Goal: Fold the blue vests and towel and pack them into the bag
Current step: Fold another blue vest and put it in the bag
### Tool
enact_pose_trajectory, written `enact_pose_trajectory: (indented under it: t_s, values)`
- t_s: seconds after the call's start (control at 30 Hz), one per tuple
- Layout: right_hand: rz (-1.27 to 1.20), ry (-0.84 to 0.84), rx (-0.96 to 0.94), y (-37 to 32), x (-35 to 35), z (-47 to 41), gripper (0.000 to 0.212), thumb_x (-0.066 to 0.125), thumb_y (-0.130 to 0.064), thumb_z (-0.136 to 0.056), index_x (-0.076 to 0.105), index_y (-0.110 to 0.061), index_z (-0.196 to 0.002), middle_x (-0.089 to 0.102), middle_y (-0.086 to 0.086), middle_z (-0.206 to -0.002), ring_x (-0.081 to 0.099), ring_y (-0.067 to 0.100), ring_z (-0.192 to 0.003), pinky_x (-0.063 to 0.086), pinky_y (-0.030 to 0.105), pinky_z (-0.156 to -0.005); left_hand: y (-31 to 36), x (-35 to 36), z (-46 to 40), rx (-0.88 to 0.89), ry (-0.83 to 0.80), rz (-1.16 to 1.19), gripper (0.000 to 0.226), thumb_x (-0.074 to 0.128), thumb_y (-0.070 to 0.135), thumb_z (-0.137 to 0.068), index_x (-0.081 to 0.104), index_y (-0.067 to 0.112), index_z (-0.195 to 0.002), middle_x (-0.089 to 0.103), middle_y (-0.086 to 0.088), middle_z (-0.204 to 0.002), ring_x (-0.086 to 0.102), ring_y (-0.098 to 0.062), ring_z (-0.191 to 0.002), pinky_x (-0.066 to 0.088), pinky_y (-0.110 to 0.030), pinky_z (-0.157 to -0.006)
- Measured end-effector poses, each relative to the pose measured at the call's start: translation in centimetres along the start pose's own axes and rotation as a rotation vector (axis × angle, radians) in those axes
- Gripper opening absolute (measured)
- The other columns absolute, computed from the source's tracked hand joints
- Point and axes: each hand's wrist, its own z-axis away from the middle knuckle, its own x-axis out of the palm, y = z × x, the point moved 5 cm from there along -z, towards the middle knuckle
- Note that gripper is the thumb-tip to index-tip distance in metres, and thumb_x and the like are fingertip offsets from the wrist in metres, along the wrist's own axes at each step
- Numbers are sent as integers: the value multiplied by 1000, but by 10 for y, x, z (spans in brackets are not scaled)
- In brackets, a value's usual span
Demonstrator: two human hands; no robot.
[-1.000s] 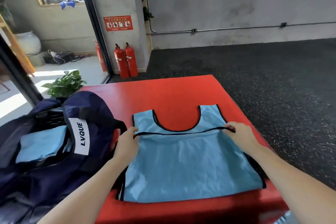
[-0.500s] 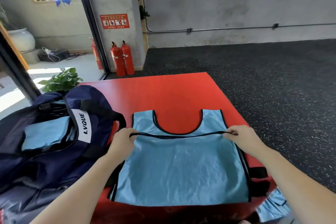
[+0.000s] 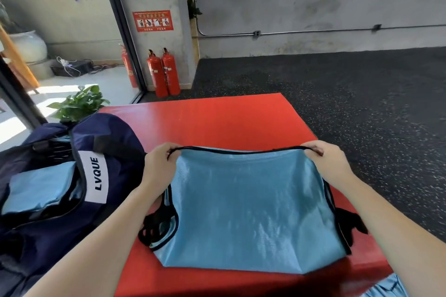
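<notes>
A light blue vest with black trim is spread on the red table, its far black-trimmed edge lifted off the surface. That edge is pinched at its left corner by the left hand, fingers curled over the trim, and at its right corner by the right hand, fingers likewise curled round it; thumbs are mostly hidden behind the fabric. The vest's neck and shoulder straps are hidden under the raised layer; only black trim bunches are seen poking out at the lower left and right sides. The navy bag, labelled LVQUE, sits just left of the table, touching its edge, unzipped, with 1 folded light blue piece seen inside; whether it is a vest or the towel cannot be told. More light blue fabric is cut off at the bottom right corner, not identifiable. 2 fire extinguishers stand by the wall beyond, a potted plant behind the bag.
</notes>
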Motion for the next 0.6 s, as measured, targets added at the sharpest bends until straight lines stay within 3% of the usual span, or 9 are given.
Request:
enact_pose_trajectory:
  t_s: [0.1,0.23,0.4,0.53,0.6]
  values:
    - [135,-106,32,24,21,-10,15,71,-14,-91,74,-22,-104,73,-2,-100,65,12,-96,45,25,-87,-27,26,-8,-97,-146,-39,15,60,13,-97,67,20,-108,65,9,-93,56,-11,-85,43,-21,-77]
    - [219,-179,60,37,27,-12,11,76,-24,-88,70,-33,-86,73,-6,-92,67,16,-92,47,30,-81,-50,37,-9,-136,-249,-131,27,61,17,-95,67,16,-122,70,1,-99,56,-7,-76,37,-13,-65]
    - [244,-184,67,37,22,-2,8,76,-34,-88,73,-28,-82,74,-6,-86,69,19,-90,51,37,-84,-47,29,0,-103,-253,-183,17,61,14,-95,70,13,-108,65,9,-82,54,-3,-70,36,-19,-64]
    - [237,-177,60,34,15,13,11,75,-36,-88,73,-28,-81,75,-4,-86,70,19,-92,53,41,-86,-44,18,13,-86,-257,-200,10,62,15,-95,72,16,-98,64,10,-72,55,-4,-66,35,-10,-57]
    - [214,-153,47,32,10,18,10,73,-34,-89,74,-27,-83,75,-7,-87,69,15,-92,53,36,-84,-41,9,17,-80,-232,-177,8,63,14,-94,70,17,-92,62,11,-69,54,-4,-65,36,-9,-58]
